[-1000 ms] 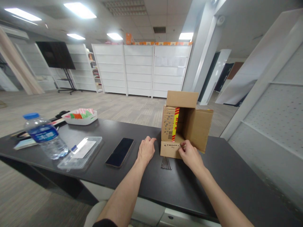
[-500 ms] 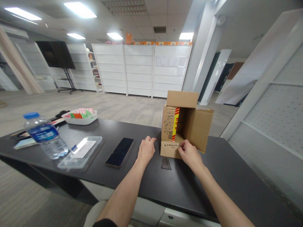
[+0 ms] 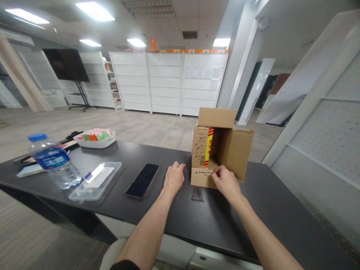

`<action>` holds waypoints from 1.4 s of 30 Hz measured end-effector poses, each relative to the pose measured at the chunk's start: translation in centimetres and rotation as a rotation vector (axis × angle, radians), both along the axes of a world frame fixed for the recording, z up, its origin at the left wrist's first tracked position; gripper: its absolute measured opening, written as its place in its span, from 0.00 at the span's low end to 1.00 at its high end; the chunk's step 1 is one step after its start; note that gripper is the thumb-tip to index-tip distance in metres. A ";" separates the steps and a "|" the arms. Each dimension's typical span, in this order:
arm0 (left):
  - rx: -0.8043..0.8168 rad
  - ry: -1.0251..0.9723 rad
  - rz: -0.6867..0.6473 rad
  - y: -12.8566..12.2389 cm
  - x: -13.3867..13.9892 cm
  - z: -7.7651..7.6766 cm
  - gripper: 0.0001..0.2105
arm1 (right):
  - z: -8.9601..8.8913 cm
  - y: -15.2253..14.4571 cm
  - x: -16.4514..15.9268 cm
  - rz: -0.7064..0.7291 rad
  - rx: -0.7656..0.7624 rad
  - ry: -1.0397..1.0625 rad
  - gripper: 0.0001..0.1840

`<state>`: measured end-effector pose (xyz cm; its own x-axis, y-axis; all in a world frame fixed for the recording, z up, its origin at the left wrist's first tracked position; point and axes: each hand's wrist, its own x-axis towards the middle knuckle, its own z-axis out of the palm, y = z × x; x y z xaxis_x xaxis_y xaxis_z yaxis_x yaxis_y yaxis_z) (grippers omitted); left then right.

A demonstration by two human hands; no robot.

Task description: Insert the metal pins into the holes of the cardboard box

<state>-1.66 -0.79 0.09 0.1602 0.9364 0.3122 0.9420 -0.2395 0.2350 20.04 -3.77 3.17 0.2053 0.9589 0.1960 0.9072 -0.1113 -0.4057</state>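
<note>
On the near part of the desk (image 3: 191,225): a fan of thin metal fasteners (image 3: 197,194), just in front of the cardboard box (image 3: 234,152).
Fan's long axis: running away from the person toward the box, ends spread nearer the person and gathered at the box.
Fan from the hands: between the two, about equally near each; right of the left hand (image 3: 173,178), left of the right hand (image 3: 225,182) and nearer the person than its fingertips.
Right hand: thumb and forefinger pressed together at the edge of the lower flap (image 3: 199,180); whether they pinch a small piece is hidden.
Left hand: resting on the desk, fingers loosely curled, thumb out toward the box without reaching it; anything beneath cannot be told.
Phone (image 3: 142,181): left of the left hand, apart.
Row of dark holes (image 3: 205,173): across the flap, ending beside the right fingertips.
Box opening: beyond the flap, facing the person, nearer the right hand.
</note>
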 end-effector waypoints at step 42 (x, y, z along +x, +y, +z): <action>0.014 0.017 0.030 0.2 -0.1 -0.2 0.19 | -4.9 -7.9 -1.1 0.641 0.271 0.163 0.12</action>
<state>-1.80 -0.62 -0.12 0.1372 0.9365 0.3226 0.9526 -0.2140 0.2161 18.93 -11.67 -1.70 -0.3353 0.8227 0.4590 0.6856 0.5473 -0.4801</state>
